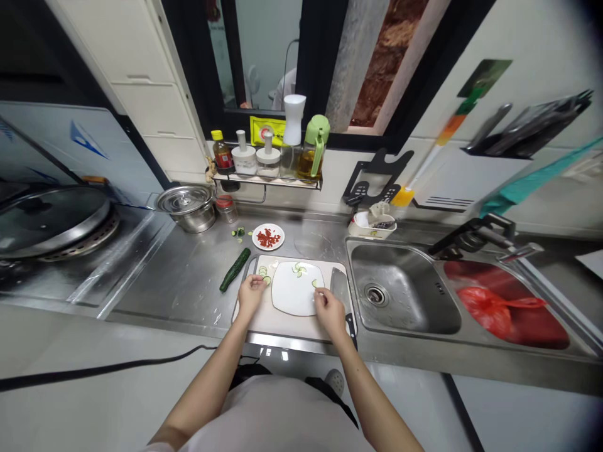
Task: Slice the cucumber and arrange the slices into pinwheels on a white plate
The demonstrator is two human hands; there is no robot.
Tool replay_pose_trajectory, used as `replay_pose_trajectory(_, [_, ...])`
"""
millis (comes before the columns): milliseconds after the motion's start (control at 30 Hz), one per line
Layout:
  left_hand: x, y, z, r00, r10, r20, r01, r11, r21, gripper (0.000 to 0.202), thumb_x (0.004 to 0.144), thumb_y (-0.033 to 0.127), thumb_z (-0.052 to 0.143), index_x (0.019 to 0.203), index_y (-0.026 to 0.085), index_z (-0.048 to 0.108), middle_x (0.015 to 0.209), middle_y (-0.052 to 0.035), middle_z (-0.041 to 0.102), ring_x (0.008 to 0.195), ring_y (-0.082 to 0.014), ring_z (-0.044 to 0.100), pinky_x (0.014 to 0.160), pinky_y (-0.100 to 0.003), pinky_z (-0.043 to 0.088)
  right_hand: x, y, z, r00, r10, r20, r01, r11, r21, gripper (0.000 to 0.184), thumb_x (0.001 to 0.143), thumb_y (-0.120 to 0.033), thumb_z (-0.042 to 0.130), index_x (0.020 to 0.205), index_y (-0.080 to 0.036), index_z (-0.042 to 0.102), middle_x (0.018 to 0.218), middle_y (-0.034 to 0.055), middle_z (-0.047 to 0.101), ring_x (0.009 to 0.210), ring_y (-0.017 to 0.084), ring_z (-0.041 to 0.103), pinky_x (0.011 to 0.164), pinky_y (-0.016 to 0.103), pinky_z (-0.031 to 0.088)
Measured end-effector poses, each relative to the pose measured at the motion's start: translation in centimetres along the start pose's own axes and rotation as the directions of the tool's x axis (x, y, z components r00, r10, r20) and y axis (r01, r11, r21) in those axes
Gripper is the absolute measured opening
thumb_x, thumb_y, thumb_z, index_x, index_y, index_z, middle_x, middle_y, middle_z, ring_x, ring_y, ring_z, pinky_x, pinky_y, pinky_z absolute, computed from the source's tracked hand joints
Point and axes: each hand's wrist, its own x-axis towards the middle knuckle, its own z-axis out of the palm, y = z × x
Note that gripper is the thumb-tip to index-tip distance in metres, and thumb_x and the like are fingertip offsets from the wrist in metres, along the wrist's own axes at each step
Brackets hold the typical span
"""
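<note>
A square white plate [294, 295] lies on a pale cutting board [261, 320], with a few thin cucumber slices [299, 270] near its far edge. My right hand [331, 309] is over the plate's right side, thumb and finger closed on a cucumber slice [315, 284]. At the board's left, my left hand [252, 294] has its fingertips together on a cucumber slice [267, 280], beside several more slices. A kitchen knife [338, 285] lies along the board's right edge, its black handle partly behind my right forearm. Left of the board rests a dark green cucumber [234, 270].
A small plate of chopped red pieces [268, 237] sits behind the board, near cucumber scraps [239, 232]. A steel pot [188, 207] and a red-lidded jar [227, 208] stand back left. A double sink [400, 289] is at right. A seasoning shelf [268, 180] overhangs the counter.
</note>
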Motion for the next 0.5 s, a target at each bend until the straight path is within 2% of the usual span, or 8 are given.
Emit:
replay_pose_trajectory(67, [-0.2, 1.0, 0.3, 0.999, 0.010, 0.045, -0.004, 0.990, -0.144, 0.026, 0.062, 0.036, 0.072, 0.078, 0.018, 0.063, 0.074, -0.0026, 0.065, 0.067, -0.0141, 0.057, 0.065, -0.025, 0.043, 0.7, -1.8, 0.0, 0.998, -0.057, 0.014, 0.056, 0.997, 0.062, 0.037, 0.086, -0.043, 0.044, 0.097, -0.018, 0.070, 0.060, 0.0002, 0.057, 0.059, 0.016, 0.053, 0.059, 0.026, 0.037])
replay_pose_trajectory(167, [-0.9, 2.9, 0.7, 0.994, 0.050, 0.097, -0.023, 0.965, -0.261, 0.029, 0.058, 0.037, 0.075, 0.075, 0.017, 0.063, 0.074, -0.0028, 0.065, 0.067, -0.0128, 0.056, 0.066, -0.024, 0.043, 1.7, -4.6, 0.0, 0.988, -0.143, 0.058, 0.133, 0.979, 0.157, 0.032, 0.084, -0.042, 0.050, 0.099, -0.019, 0.068, 0.068, 0.0005, 0.060, 0.063, 0.016, 0.054, 0.062, 0.026, 0.040])
replay_pose_trajectory(300, [-2.0, 5.1, 0.6, 0.979, 0.103, 0.173, -0.056, 0.964, -0.259, 0.029, 0.059, 0.037, 0.076, 0.077, 0.016, 0.066, 0.074, -0.0019, 0.065, 0.063, -0.0108, 0.053, 0.063, -0.024, 0.042, 2.5, -7.3, 0.3, 0.968, -0.227, 0.103, 0.191, 0.942, 0.275, 0.029, 0.083, -0.039, 0.054, 0.103, -0.020, 0.066, 0.081, 0.0021, 0.064, 0.067, 0.015, 0.054, 0.069, 0.027, 0.044])
replay_pose_trajectory(433, [-2.7, 6.3, 0.6, 0.966, 0.136, 0.219, -0.081, 0.967, -0.241, 0.025, 0.063, 0.036, 0.074, 0.078, 0.016, 0.067, 0.074, -0.0021, 0.065, 0.064, -0.0111, 0.054, 0.064, -0.024, 0.042, 2.9, -7.9, 0.8, 0.963, -0.241, 0.119, 0.190, 0.923, 0.335, 0.026, 0.082, -0.036, 0.056, 0.100, -0.021, 0.066, 0.084, 0.0025, 0.065, 0.069, 0.015, 0.054, 0.068, 0.028, 0.044])
replay_pose_trajectory(500, [-2.8, 6.6, 0.6, 0.960, 0.138, 0.242, -0.080, 0.968, -0.236, 0.025, 0.064, 0.036, 0.074, 0.078, 0.016, 0.067, 0.074, -0.0026, 0.065, 0.066, -0.0120, 0.055, 0.065, -0.025, 0.042, 2.9, -7.9, 1.0, 0.961, -0.250, 0.119, 0.191, 0.910, 0.369, 0.021, 0.082, -0.035, 0.055, 0.093, -0.021, 0.066, 0.083, 0.0026, 0.065, 0.070, 0.015, 0.054, 0.068, 0.028, 0.044])
